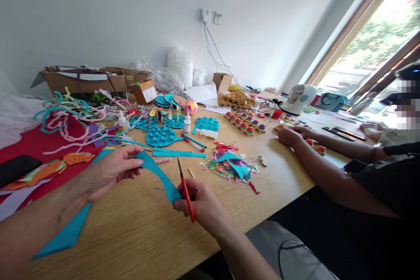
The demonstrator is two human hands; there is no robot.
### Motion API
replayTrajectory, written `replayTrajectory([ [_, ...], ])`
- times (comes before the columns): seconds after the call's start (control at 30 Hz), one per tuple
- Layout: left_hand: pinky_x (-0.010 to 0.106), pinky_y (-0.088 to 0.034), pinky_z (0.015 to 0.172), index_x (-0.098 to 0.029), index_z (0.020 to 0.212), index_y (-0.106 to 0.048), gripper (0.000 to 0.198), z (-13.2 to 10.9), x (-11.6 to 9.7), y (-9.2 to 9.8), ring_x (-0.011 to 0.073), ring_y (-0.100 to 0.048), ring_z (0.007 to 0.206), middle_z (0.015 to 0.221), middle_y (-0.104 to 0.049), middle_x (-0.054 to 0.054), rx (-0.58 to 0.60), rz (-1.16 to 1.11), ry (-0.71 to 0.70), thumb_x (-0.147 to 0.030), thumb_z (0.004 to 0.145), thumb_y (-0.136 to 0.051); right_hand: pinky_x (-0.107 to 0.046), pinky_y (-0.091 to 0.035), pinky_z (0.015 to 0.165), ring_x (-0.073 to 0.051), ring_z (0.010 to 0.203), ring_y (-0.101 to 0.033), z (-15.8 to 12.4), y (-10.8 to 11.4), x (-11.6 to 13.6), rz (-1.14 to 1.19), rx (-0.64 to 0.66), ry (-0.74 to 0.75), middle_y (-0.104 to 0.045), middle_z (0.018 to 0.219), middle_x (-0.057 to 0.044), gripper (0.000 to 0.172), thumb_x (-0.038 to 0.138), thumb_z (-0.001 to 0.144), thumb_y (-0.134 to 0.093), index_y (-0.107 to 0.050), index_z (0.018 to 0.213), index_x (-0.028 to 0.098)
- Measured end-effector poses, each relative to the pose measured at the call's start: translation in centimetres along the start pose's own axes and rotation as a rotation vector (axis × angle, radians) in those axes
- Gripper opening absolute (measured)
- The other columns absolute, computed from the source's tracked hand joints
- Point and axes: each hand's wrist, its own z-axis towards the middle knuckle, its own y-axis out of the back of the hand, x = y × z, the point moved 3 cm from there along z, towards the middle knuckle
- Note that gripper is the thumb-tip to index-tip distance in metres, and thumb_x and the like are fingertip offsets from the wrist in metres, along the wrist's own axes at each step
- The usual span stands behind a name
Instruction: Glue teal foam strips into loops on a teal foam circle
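Between my two hands stretches a curved blue paper strip (161, 175), held above the table. My left hand (123, 166) pinches its upper end between thumb and fingers. The other end is held by my right hand (200, 203), which also has red-handled scissors (186, 199) in it. The blades look closed and point up and away from me. Just beyond the strip lie flat blue paper strips (179, 153) and a short pink twisted piece (163, 160). To the right of the scissors is a heap of colourful paper scraps (231, 162).
Blue bumpy discs (160, 136), a glue bottle (187, 123) and pens (193, 142) lie further back. Red paper (65, 162) and a black phone (19, 169) are at left. A co-worker's arms (305, 144) rest at right, near painted egg-carton pieces (244, 122).
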Motion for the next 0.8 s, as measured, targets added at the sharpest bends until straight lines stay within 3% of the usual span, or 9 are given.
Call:
replayTrajectory([
  [0.17,0.018,-0.041,0.050,-0.022,0.082,-0.052,0.030,1.1,2.0,0.2,0.0090,-0.053,0.052,0.058,-0.059,-0.005,0.025,0.105,0.031,-0.029,0.061,-0.073,-0.020,-0.033,0.045,-0.008,0.048,-0.044,-0.9,2.5,-0.2,0.020,-0.131,0.025,-0.050,0.055,0.006,0.016,0.020,0.057,-0.063,-0.053,0.070,0.018],
  [0.33,0.021,-0.039,0.050,-0.021,0.079,-0.052,0.026,1.6,2.8,-2.0,0.0111,-0.054,0.054,0.060,-0.058,-0.005,0.123,0.236,0.004,-0.034,0.063,-0.068,-0.020,-0.033,0.043,-0.007,0.046,-0.042,-1.7,4.8,-0.3,0.057,-0.259,0.097,-0.049,0.055,0.007,0.024,0.029,0.056,-0.068,-0.051,0.069,0.019],
  [0.47,0.023,-0.039,0.052,-0.018,0.076,-0.053,0.026,1.8,2.3,-4.0,0.0097,-0.053,0.056,0.091,-0.064,0.003,0.206,0.317,0.002,-0.038,0.064,-0.065,-0.021,-0.035,0.043,-0.008,0.047,-0.044,-2.2,6.6,-0.5,0.045,-0.390,0.139,-0.049,0.057,0.006,0.025,0.033,0.060,-0.068,-0.051,0.072,0.019],
  [0.57,0.023,-0.039,0.051,-0.017,0.075,-0.054,0.028,2.0,1.9,-4.5,0.0079,-0.053,0.055,0.120,-0.056,0.008,0.218,0.302,0.000,-0.042,0.065,-0.063,-0.022,-0.036,0.045,-0.009,0.048,-0.044,-2.4,7.1,-0.5,0.033,-0.431,0.163,-0.049,0.058,0.006,0.025,0.033,0.061,-0.069,-0.052,0.074,0.019],
  [0.67,0.023,-0.040,0.051,-0.017,0.075,-0.055,0.028,2.1,2.0,-4.0,0.0069,-0.053,0.055,0.129,-0.050,0.008,0.231,0.292,-0.003,-0.043,0.067,-0.062,-0.022,-0.036,0.046,-0.009,0.049,-0.044,-2.2,6.9,-0.5,0.031,-0.435,0.172,-0.048,0.058,0.006,0.025,0.033,0.062,-0.068,-0.052,0.075,0.018],
  [0.8,0.025,-0.045,0.065,-0.019,0.075,-0.055,0.022,1.8,2.1,-2.8,0.0129,-0.057,0.074,0.130,-0.050,0.006,0.287,0.300,-0.046,-0.040,0.072,-0.061,-0.022,-0.037,0.047,-0.010,0.051,-0.044,-1.8,6.3,-0.4,-0.017,-0.418,0.178,-0.049,0.062,0.005,0.024,0.033,0.063,-0.067,-0.052,0.077,0.018],
])
